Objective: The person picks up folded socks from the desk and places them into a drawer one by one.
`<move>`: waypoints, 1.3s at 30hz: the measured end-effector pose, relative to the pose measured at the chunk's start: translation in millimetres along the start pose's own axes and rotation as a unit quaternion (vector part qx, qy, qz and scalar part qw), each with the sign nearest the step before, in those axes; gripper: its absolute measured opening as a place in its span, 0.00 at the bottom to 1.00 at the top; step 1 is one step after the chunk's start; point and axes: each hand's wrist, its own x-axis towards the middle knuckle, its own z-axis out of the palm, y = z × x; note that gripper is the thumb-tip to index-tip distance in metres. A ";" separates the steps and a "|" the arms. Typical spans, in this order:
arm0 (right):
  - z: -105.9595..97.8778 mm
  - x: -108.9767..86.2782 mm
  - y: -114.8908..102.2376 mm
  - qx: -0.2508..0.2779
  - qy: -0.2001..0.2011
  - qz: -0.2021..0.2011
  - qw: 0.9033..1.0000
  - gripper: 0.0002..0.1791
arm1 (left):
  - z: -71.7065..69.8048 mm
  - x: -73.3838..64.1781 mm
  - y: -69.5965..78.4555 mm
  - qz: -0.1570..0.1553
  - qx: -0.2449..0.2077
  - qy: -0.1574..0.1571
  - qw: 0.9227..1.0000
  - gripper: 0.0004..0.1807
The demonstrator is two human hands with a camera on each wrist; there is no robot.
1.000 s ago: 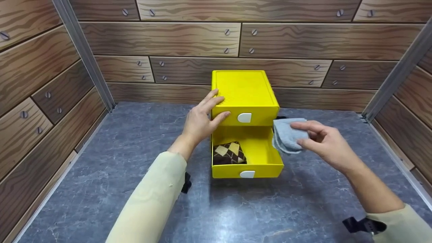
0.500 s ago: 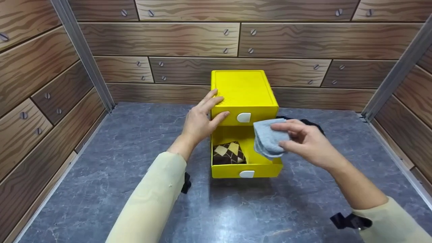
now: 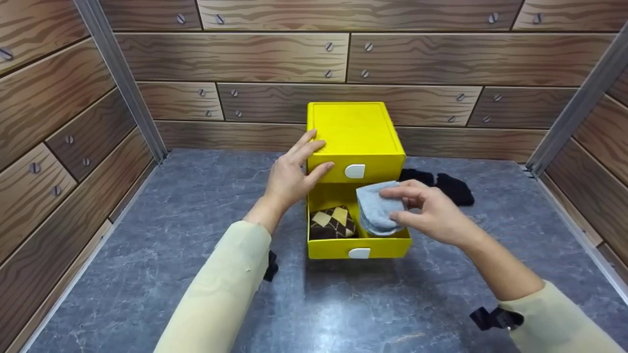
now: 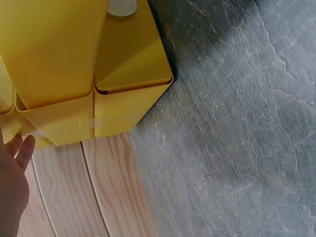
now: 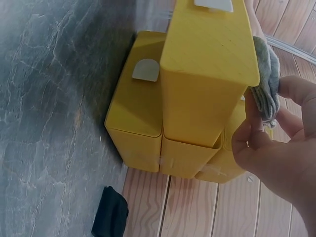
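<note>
Being pinched between the thumb and fingers of the right hand (image 3: 436, 213), the grey cloth (image 3: 380, 208) is held over the 3 o'clock half of the pulled-out drawer (image 3: 380, 248). Several folded layers are shown at its edge in the right wrist view; whether the drawer's floor is touched by it cannot be told. At the 8 o'clock corner of the same drawer, the checked cloth (image 3: 333, 221) is laid, its pattern marked out in brown and pale yellow diamonds.

The left hand (image 3: 292, 181) is spread, with its fingers extended and parted, and nothing is grasped by it. Its fingertips are rested on the yellow cabinet (image 3: 358, 127), at the 9 o'clock edge of the top, and its thumb is laid against the front of the top drawer (image 3: 382, 169), which is closed. Beneath the pulled-out drawer, the bottom drawer (image 5: 133, 108) is seen closed in the right wrist view. Each drawer front is fitted with a white handle (image 3: 359, 253).

Beyond the right hand, at 2 o'clock from the pulled-out drawer, black cloths (image 3: 455, 189) are set on the grey marbled surface (image 3: 211, 196). Both forearms are covered by pale sleeves (image 3: 216, 289). At 12 o'clock, the surface is bounded by a wood-patterned wall (image 3: 274, 56).
</note>
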 end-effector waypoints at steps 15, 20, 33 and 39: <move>8.6 6.4 1.0 -0.040 -0.017 0.016 0.999 0.21 | -1.1 -0.6 -0.3 -0.001 -0.007 -0.003 1.000 0.31; 11.5 7.9 0.6 -0.063 -0.022 0.018 0.998 0.20 | -1.0 -0.8 0.0 -0.002 -0.007 -0.004 1.000 0.31; 12.6 12.6 7.0 -0.120 -0.068 0.018 0.990 0.21 | -1.0 -0.4 -0.2 -0.003 -0.005 -0.003 1.000 0.31; 15.7 13.2 7.6 -0.161 -0.070 -0.009 0.984 0.19 | -0.3 0.0 0.2 -0.004 -0.002 -0.002 1.000 0.31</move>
